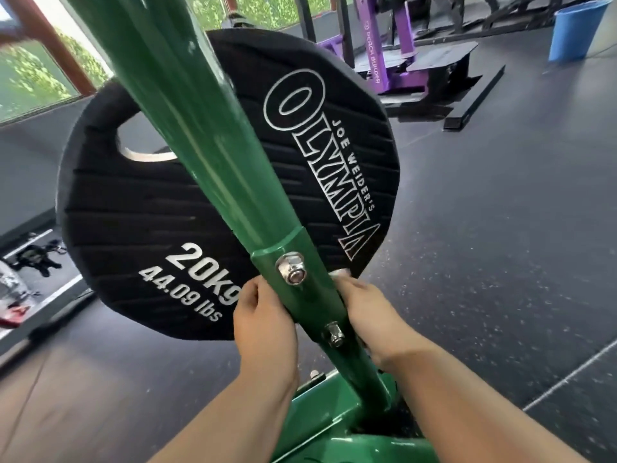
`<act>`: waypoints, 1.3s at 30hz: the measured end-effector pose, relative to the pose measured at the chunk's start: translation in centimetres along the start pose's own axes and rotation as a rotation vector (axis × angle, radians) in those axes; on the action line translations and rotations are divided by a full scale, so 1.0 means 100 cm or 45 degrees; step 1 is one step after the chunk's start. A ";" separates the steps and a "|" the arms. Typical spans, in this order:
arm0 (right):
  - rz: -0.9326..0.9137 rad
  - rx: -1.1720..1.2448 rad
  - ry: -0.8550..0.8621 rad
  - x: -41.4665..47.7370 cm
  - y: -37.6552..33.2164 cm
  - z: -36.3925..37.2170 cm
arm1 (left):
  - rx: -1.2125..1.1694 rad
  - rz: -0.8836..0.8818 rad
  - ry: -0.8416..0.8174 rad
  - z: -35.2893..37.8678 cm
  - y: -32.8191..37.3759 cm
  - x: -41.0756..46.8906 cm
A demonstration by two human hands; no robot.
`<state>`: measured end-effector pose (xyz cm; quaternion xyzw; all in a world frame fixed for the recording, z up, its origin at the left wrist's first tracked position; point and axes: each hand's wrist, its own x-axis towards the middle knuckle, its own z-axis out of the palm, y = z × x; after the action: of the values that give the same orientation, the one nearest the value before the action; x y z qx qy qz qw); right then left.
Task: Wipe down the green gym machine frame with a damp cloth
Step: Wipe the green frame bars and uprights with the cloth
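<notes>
The green post (213,168) of the gym machine frame runs from the top left down to its green base (334,426). Two silver bolts (293,270) sit on its lower sleeve. My left hand (263,322) lies against the post's left side with curled fingers; whether it holds anything is hidden. My right hand (370,315) curls round the right side behind the post. A small pale bit of cloth (339,272) shows at its fingertips, and the rest of the cloth is hidden behind the post.
A black 20 kg weight plate (140,222) hangs right behind the post. A purple machine (397,55) and black platform stand at the back right, with a blue bin (574,31) at the far right. Dark rubber floor surrounds the base; windows are at the left.
</notes>
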<state>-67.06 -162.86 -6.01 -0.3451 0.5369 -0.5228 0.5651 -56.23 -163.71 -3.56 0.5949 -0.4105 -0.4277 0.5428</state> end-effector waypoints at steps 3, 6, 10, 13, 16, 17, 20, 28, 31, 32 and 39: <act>-0.014 0.140 -0.054 0.004 -0.005 -0.006 | -0.048 0.035 0.028 0.002 -0.004 -0.001; -0.305 0.416 -0.129 -0.003 -0.038 -0.003 | -0.031 0.055 -0.006 0.002 -0.012 0.002; -0.301 0.455 -0.177 -0.001 -0.031 0.002 | -0.060 0.023 -0.029 0.001 -0.012 0.002; -0.101 0.151 0.041 0.005 0.006 -0.008 | -0.056 0.020 -0.028 0.001 -0.008 0.001; 0.013 -0.078 0.032 -0.002 0.025 -0.016 | -0.072 -0.021 -0.069 0.000 -0.013 0.001; 0.005 -0.007 -0.009 -0.006 0.023 -0.016 | -0.077 -0.048 -0.088 0.000 -0.018 0.000; -0.169 0.414 -0.149 -0.015 -0.002 -0.012 | -0.094 -0.131 -0.140 0.001 -0.035 -0.004; 0.227 -0.328 -0.044 -0.012 0.069 -0.033 | 0.097 -0.130 -0.337 -0.007 -0.051 -0.018; 0.063 0.076 -0.016 -0.002 0.052 -0.030 | 0.125 -0.140 -0.382 -0.009 -0.058 -0.017; -0.058 0.286 -0.097 -0.006 0.042 -0.029 | 0.122 -0.141 -0.387 -0.009 -0.062 -0.018; 0.174 -0.316 0.023 0.011 0.086 -0.030 | 0.194 -0.195 -0.296 0.001 -0.100 -0.021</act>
<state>-68.20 -161.59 -15.04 -0.3702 0.6246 -0.4158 0.5477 -56.70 -161.02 -13.39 0.6104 -0.4553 -0.5016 0.4106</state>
